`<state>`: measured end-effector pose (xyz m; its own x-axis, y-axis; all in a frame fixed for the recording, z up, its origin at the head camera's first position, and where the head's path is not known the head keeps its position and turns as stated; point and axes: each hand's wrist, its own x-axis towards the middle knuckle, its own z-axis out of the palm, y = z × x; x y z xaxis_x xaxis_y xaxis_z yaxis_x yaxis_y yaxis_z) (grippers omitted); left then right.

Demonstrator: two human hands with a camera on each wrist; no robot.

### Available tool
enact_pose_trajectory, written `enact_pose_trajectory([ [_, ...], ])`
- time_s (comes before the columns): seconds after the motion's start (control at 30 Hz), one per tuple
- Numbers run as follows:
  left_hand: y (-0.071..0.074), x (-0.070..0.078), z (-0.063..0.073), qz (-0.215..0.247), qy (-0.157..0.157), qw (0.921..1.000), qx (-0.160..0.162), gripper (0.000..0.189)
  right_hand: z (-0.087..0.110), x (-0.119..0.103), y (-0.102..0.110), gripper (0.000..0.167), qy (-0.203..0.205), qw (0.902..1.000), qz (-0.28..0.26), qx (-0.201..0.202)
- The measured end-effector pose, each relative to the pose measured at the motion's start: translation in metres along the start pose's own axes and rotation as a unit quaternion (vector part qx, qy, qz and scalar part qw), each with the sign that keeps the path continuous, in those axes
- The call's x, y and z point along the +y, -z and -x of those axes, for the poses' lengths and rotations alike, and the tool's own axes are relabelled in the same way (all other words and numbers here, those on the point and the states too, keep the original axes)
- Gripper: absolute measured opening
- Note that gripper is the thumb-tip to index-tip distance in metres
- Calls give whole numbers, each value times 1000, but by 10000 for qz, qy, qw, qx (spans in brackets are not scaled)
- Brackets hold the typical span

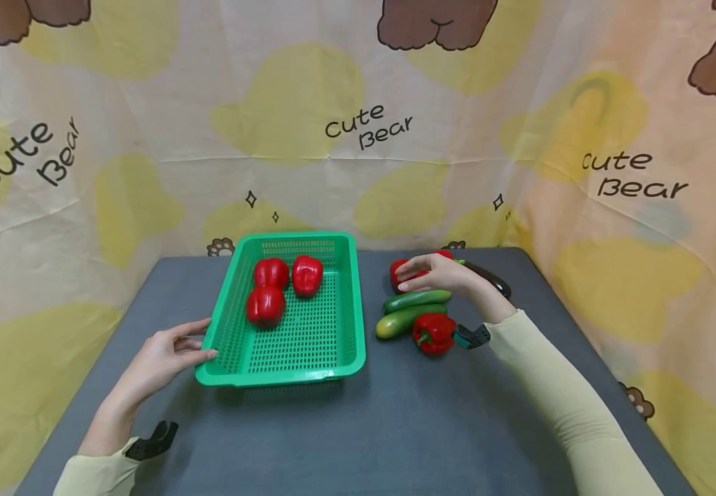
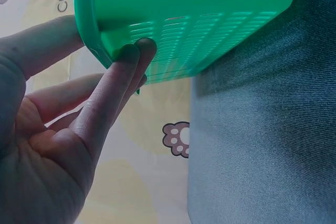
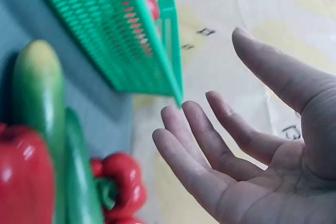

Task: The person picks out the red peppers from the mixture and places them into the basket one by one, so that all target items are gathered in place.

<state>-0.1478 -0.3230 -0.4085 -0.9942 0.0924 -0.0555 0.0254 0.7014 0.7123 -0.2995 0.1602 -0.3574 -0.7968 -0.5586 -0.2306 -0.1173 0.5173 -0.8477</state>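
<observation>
My left hand [image 1: 162, 358] grips the left rim of a green plastic basket [image 1: 361, 337], thumb and fingers at its near-left side; in the left wrist view some fingertips touch the outer wall under the rim. Three red bell peppers [image 1: 266, 306] lie inside the basket. To the right, my right hand [image 1: 441, 274] hovers with spread, slightly bent fingers and holds nothing. Below it lie two green cucumbers [image 1: 416, 300] side by side. One red bell pepper [image 1: 434, 333] sits in front of them; other red peppers [image 3: 126, 187] are behind, partly hidden by the hand.
A dark eggplant [image 1: 488, 277] lies behind my right wrist. The grey tabletop [image 1: 395, 434] is bounded at the back and sides by a printed curtain [image 1: 296, 103] with "Cute Bear" lettering.
</observation>
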Motion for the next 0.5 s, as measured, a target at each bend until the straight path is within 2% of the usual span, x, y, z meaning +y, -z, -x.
enact_pose_trajectory([
  [0.37,-1,-2,-2,-80,-44,9999,48,72,18,45,16,55,2,9996,266,51],
  [0.5,0,-2,-2,-79,-88,9999,51,70,23,61,18,57,57,10000,47,-18],
])
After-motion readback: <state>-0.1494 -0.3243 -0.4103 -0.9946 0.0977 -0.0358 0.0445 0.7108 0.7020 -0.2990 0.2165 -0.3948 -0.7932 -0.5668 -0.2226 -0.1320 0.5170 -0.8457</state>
